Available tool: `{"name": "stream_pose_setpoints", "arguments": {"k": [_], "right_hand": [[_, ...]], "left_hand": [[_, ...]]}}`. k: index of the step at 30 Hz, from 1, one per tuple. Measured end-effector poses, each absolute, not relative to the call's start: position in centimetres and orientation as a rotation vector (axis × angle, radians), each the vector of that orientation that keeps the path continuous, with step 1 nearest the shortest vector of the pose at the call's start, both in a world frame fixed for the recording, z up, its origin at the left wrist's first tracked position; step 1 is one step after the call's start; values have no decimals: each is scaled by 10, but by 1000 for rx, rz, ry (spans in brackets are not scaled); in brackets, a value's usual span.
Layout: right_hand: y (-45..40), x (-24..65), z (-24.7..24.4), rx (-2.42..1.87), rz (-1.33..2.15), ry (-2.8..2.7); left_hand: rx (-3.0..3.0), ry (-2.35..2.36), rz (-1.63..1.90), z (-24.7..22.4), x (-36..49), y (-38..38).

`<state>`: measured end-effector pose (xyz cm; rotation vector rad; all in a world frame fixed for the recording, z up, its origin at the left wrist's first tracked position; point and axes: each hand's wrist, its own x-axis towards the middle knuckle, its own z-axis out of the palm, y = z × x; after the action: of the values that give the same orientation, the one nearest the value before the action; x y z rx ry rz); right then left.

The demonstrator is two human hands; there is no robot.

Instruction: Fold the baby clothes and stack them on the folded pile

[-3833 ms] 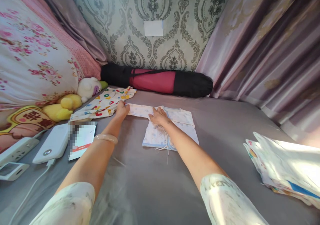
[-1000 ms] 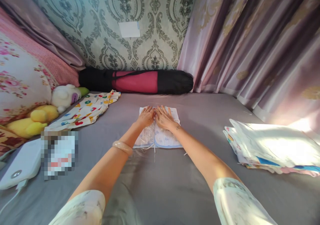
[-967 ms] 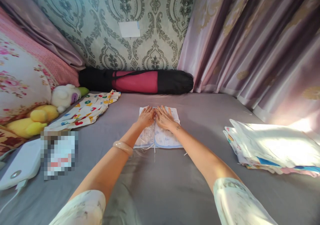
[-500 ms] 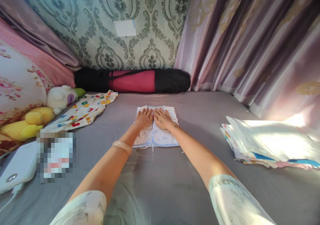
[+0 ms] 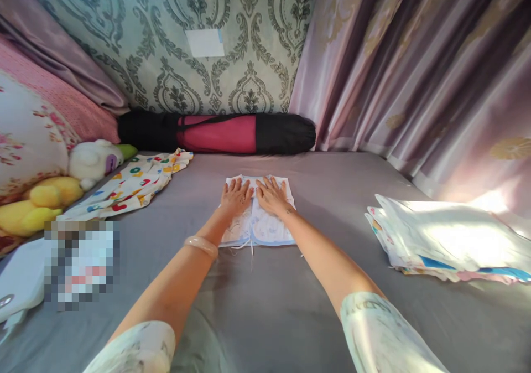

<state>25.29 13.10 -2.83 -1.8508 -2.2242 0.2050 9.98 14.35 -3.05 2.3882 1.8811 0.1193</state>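
A small white garment with blue edging and thin ties [image 5: 269, 228] lies flat on the grey sheet [image 5: 265, 301]. My left hand [image 5: 237, 196] rests palm down on its upper left part, fingers spread. Beside it, my right hand [image 5: 271, 197] presses flat on the upper right part, also with fingers apart. A narrow gap separates the two hands. Neither hand grips anything. The cloth under both palms is hidden.
On the right is a stack of folded clothes [image 5: 448, 240]. A patterned cloth [image 5: 133, 185], plush toys [image 5: 45, 201] and a white device [image 5: 25, 276] lie on the left. Along the wall stretches a black and red roll [image 5: 219, 133].
The hands have moved slightly apart on the garment, the left one a little to the left. The view has shifted slightly.
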Motion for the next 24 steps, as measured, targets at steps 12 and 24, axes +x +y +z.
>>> {"name": "stream_pose_setpoints", "arguments": {"k": [12,24], "right_hand": [[146,275,-26,-1960,183,-2190],[148,277,-30,-1962,253,-2196]], "left_hand": [[2449,1893,157,-26,94,155],[2408,1871,62,-30,91,158]]}}
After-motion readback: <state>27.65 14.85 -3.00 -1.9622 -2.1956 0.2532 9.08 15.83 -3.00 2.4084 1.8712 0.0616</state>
